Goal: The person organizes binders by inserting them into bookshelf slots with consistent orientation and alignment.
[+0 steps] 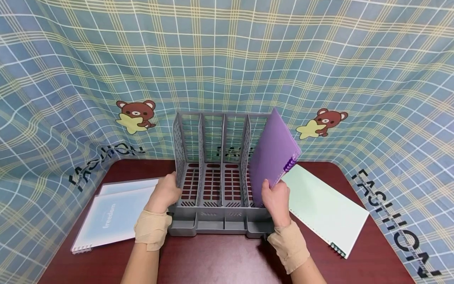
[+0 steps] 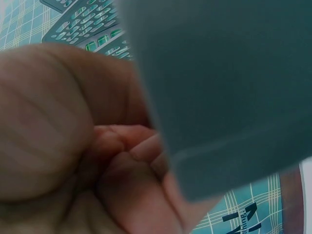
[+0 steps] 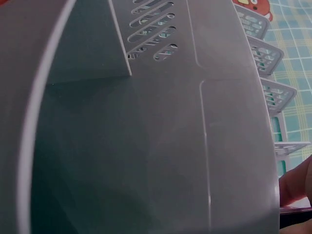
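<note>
A grey desk file rack (image 1: pixel 213 210) stands in the middle of the table, with upright slotted dividers and small front trays. My left hand (image 1: pixel 164 193) grips its left side; in the left wrist view the fingers curl by the grey panel (image 2: pixel 219 97). My right hand (image 1: pixel 277 202) pinches a purple spiral notebook (image 1: pixel 271 152) by its bound edge, thumb on the cover. The notebook stands tilted at the rightmost slot, its lower end behind the rack's front. In the right wrist view the front tray (image 3: pixel 234 126) fills most of the picture, with part of my thumb at the right edge.
Two pale blue spiral notebooks (image 1: pixel 117 213) lie overlapping on the left of the dark red table (image 1: pixel 220 260). On the right lies a pale green spiral notebook (image 1: pixel 326 205). A plaid cloth (image 1: pixel 227 71) with bear prints hangs behind and at the sides.
</note>
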Demonstrator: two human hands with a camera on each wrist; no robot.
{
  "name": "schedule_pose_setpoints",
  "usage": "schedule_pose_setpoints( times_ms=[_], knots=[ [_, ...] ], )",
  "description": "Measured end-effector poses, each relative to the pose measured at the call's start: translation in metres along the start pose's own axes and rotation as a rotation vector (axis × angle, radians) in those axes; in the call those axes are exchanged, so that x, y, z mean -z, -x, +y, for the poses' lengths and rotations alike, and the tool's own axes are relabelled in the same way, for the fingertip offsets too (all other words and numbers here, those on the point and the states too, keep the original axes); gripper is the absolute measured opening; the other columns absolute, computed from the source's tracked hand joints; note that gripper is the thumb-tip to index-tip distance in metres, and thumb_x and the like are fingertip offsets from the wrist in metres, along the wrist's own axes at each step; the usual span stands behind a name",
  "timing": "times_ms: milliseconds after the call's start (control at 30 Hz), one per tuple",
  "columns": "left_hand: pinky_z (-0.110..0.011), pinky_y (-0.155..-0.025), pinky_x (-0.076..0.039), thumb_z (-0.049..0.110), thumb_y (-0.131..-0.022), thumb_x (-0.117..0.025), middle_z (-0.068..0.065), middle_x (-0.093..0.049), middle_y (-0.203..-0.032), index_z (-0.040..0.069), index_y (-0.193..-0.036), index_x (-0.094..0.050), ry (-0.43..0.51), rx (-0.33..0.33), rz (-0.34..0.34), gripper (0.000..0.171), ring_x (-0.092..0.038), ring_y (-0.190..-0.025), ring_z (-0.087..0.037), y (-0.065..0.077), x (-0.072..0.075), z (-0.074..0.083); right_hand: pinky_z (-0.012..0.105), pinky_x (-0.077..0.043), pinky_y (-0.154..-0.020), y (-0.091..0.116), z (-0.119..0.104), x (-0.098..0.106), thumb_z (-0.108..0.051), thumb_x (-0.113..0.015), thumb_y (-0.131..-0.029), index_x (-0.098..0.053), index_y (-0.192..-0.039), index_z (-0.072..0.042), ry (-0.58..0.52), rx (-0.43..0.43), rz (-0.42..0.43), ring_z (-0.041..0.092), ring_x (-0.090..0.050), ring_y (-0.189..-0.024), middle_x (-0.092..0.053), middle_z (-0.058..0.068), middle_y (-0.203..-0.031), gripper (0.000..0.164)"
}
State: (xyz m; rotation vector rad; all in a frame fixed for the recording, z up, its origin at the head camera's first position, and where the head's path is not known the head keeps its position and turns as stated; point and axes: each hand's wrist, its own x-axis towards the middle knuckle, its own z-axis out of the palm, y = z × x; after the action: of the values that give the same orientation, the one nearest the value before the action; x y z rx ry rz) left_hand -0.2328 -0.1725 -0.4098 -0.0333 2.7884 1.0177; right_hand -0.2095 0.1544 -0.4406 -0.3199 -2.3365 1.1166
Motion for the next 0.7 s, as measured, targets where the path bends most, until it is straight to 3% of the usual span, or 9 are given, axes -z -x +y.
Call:
schedule_pose_setpoints(
  times_ms=[133, 267, 500, 700],
  knots=[
    [-0.028, -0.038, -0.031, -0.004, -0.086, -0.049, -0.021, -0.061, -0.077, -0.009, -0.154, -0.018, -0.002, 0.001, -0.003, 0.075, -0.029, -0.038, -0.012, -0.0002, 0.0002, 0.0006, 0.053, -0.049, -0.059, -0.0010, 0.0003, 0.0010, -0.020, -0.063, -0.088, -0.059, -0.067, -0.004, 0.024, 0.004, -0.015, 0.034, -0.059, -0.062, -0.061, 0.016, -0.064, 0.027],
    [-0.028, -0.038, -0.031, -0.005, -0.086, -0.048, -0.026, -0.063, -0.087, -0.010, -0.153, -0.018, -0.007, -0.001, 0.003, 0.074, -0.029, -0.038, -0.012, 0.0005, 0.0000, 0.0007, 0.054, -0.050, -0.060, -0.0019, 0.0007, 0.0020, -0.020, -0.063, -0.087, -0.061, -0.068, -0.002, 0.042, 0.025, -0.034, 0.036, -0.059, -0.062, -0.062, 0.017, -0.065, 0.026],
    [-0.027, -0.037, -0.030, -0.005, -0.086, -0.047, -0.017, -0.058, -0.070, -0.009, -0.155, -0.016, -0.007, 0.008, -0.008, 0.075, -0.026, -0.038, -0.011, 0.0001, -0.0004, 0.0007, 0.057, -0.051, -0.060, -0.0031, 0.0032, 0.0020, -0.017, -0.064, -0.086, -0.064, -0.070, 0.002, 0.059, 0.069, -0.042, 0.041, -0.063, -0.065, -0.065, 0.021, -0.068, 0.025],
    [-0.027, -0.037, -0.029, -0.004, -0.085, -0.048, -0.021, -0.062, -0.081, -0.009, -0.154, -0.017, -0.015, -0.004, -0.003, 0.075, -0.025, -0.039, -0.011, -0.0007, -0.0004, 0.0006, 0.055, -0.051, -0.060, -0.0029, 0.0044, 0.0032, -0.019, -0.065, -0.086, -0.064, -0.071, 0.001, 0.069, 0.057, -0.062, 0.039, -0.062, -0.063, -0.065, 0.020, -0.068, 0.025]
  ],
)
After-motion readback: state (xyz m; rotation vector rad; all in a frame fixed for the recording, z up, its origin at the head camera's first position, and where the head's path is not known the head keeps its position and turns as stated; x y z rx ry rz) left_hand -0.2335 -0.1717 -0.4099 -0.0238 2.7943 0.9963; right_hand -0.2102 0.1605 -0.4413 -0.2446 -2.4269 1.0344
